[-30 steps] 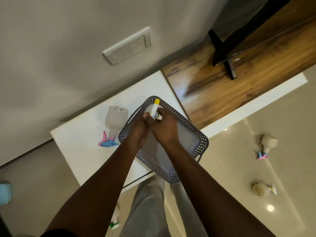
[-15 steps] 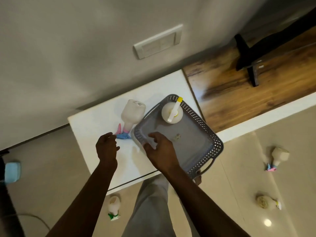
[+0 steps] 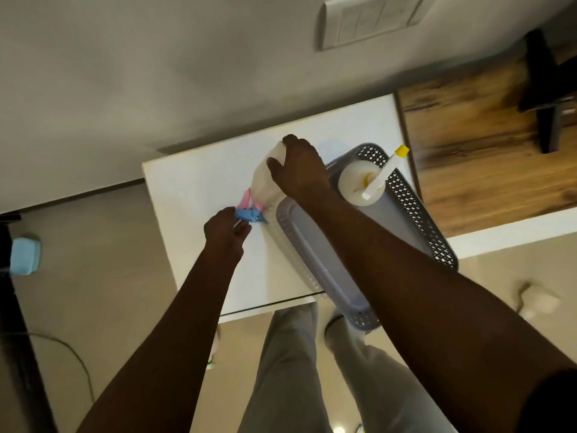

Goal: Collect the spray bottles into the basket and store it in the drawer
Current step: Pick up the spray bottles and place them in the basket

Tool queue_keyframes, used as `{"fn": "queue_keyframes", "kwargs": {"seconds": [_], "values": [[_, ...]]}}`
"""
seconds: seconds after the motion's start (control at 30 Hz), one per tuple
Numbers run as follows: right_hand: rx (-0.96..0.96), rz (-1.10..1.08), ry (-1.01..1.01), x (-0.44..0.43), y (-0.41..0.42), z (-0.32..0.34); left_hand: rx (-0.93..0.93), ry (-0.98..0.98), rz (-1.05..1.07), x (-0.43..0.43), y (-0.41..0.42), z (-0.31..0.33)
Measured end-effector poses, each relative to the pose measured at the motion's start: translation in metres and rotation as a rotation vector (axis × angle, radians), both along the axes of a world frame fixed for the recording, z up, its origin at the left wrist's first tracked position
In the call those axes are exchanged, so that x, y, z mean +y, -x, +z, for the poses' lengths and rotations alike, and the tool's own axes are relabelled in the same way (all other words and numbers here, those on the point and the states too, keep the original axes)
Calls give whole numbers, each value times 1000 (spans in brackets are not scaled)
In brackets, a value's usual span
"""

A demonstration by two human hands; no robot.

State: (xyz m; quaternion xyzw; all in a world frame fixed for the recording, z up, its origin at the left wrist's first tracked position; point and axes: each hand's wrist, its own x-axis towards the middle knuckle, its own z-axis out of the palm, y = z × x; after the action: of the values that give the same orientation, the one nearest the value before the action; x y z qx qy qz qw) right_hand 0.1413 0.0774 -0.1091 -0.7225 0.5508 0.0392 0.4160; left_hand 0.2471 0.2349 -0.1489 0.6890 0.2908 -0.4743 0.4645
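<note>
A grey perforated basket [image 3: 415, 207] sits on the right part of the white cabinet top [image 3: 199, 189], overhanging its front edge. One white spray bottle with a yellow nozzle [image 3: 359, 185] stands in the basket's far end. A second white bottle with a pink and blue trigger head [image 3: 263, 185] lies on the cabinet top just left of the basket. My right hand [image 3: 299, 170] is wrapped over that bottle's body. My left hand [image 3: 226, 228] touches its blue trigger head with its fingertips.
The wall with a switch plate [image 3: 371, 18] is behind the cabinet. A wooden surface [image 3: 487, 170] with a black stand lies to the right. Another white bottle [image 3: 538, 300] lies on the floor at right, and a light blue object [image 3: 25, 256] at left.
Both hands left the yellow-nozzle bottle standing in the basket. They then moved left onto the pink and blue bottle lying on the cabinet top. The camera view shifted.
</note>
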Motion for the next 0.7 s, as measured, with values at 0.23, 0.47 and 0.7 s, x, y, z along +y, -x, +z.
{"fn": "queue_keyframes", "kwargs": {"seconds": [0.23,0.47,0.7], "values": [[-168,-95,-6,6,-8,31,-249,142,68,-1,-10,49],[-479,-583,-256,65,36,62,-676,320,-201,14,-12,136],[-590,-1041,-626,114,100,38,-764,355,-683,-6,43,162]]}}
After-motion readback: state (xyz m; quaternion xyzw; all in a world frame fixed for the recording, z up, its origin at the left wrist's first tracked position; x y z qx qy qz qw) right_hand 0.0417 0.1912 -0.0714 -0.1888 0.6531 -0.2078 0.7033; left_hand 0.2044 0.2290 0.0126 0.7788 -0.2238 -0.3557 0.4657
